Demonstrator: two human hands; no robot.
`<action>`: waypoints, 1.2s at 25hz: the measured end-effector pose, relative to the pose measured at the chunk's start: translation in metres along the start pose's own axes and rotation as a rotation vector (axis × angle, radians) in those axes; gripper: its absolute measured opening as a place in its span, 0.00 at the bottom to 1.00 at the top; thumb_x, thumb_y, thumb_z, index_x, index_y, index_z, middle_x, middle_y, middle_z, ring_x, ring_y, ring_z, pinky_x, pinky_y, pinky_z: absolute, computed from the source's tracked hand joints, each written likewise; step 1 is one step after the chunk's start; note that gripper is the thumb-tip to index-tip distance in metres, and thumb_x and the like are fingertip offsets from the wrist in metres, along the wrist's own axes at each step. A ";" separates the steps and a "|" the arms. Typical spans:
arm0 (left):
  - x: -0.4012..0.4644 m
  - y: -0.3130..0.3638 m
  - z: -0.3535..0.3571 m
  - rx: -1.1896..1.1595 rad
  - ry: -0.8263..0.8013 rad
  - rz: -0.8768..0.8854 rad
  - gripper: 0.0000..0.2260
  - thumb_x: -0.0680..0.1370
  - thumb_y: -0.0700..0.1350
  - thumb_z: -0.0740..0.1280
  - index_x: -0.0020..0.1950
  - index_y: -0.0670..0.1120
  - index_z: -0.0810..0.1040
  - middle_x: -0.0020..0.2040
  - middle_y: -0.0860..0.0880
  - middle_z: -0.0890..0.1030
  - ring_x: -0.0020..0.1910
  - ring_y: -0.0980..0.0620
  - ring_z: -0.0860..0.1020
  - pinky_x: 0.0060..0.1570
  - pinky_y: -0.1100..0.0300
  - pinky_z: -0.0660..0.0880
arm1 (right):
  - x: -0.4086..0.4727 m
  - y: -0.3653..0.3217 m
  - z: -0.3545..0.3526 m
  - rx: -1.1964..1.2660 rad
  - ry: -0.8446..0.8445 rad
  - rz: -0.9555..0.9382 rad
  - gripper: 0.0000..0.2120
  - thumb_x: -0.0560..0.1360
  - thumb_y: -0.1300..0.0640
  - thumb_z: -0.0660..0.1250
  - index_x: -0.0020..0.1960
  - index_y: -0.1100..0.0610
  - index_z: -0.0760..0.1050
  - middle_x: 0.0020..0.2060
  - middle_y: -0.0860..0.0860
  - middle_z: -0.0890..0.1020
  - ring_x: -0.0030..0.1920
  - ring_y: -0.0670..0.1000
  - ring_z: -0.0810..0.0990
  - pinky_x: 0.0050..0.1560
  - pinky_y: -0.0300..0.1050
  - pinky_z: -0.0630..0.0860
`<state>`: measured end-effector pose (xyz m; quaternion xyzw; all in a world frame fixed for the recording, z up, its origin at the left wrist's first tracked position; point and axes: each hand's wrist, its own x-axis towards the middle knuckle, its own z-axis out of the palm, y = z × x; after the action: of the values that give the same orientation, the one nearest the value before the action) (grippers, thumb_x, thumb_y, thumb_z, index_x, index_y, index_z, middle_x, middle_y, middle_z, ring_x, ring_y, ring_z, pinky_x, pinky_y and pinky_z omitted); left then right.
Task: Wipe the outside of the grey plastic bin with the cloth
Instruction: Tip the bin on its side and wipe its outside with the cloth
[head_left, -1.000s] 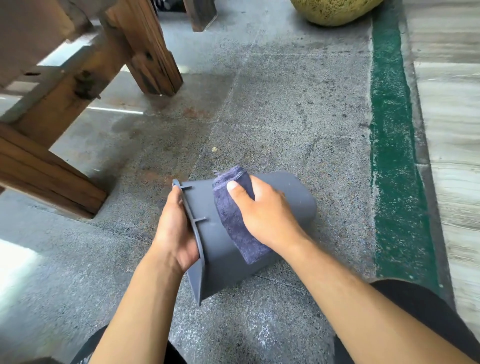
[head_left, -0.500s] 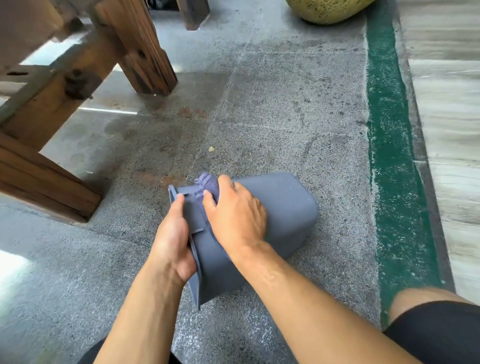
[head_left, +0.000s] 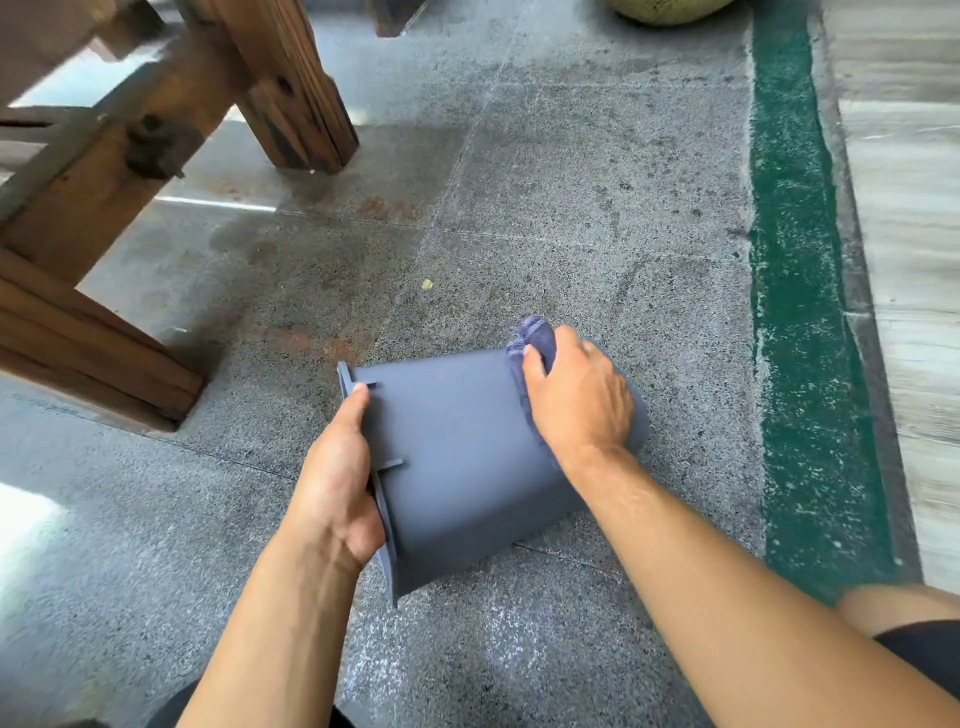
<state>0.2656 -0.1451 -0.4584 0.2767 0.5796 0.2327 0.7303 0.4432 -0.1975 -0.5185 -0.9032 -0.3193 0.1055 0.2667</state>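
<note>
The grey plastic bin (head_left: 457, 457) lies on its side on the stone floor, its rim toward the left and its base toward the right. My left hand (head_left: 337, 478) grips the rim, thumb on the outer wall. My right hand (head_left: 576, 400) presses a blue-purple cloth (head_left: 535, 338) against the bin's outer wall near the base end. Only the cloth's far end and a strip along the hand's left edge show; the rest is under the hand. The bin's inside is hidden from view.
A heavy wooden frame with legs (head_left: 291, 104) stands at the upper left. A green painted strip (head_left: 800, 291) runs along the right, with pale boards (head_left: 909, 260) beyond it. A yellowish round object (head_left: 670, 10) sits at the top edge. My knee (head_left: 904, 618) shows at lower right.
My right hand has slid the cloth along the bin's wall, from near the rim toward the base end. My left hand keeps its grip on the rim.
</note>
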 end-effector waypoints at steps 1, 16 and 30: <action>0.000 0.000 0.000 0.003 -0.008 0.000 0.20 0.83 0.58 0.60 0.63 0.46 0.81 0.50 0.44 0.89 0.43 0.46 0.88 0.37 0.52 0.82 | 0.004 0.009 -0.001 0.001 0.017 0.024 0.16 0.81 0.43 0.59 0.58 0.54 0.74 0.55 0.57 0.82 0.54 0.62 0.82 0.47 0.53 0.75; 0.002 0.008 -0.007 0.009 -0.101 0.059 0.15 0.76 0.48 0.56 0.55 0.44 0.77 0.45 0.42 0.84 0.39 0.43 0.82 0.46 0.52 0.77 | 0.035 0.096 -0.004 0.139 0.097 0.450 0.15 0.80 0.44 0.64 0.57 0.55 0.78 0.53 0.62 0.83 0.55 0.64 0.81 0.50 0.52 0.75; -0.006 0.005 0.000 0.132 -0.063 -0.058 0.20 0.77 0.58 0.59 0.38 0.45 0.82 0.35 0.43 0.83 0.32 0.44 0.81 0.41 0.56 0.79 | 0.002 -0.015 -0.055 0.448 0.033 0.082 0.07 0.74 0.51 0.67 0.50 0.53 0.77 0.43 0.52 0.83 0.46 0.58 0.78 0.46 0.48 0.71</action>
<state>0.2641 -0.1451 -0.4511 0.3143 0.5783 0.1640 0.7348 0.4567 -0.2091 -0.4640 -0.8354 -0.2464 0.1698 0.4610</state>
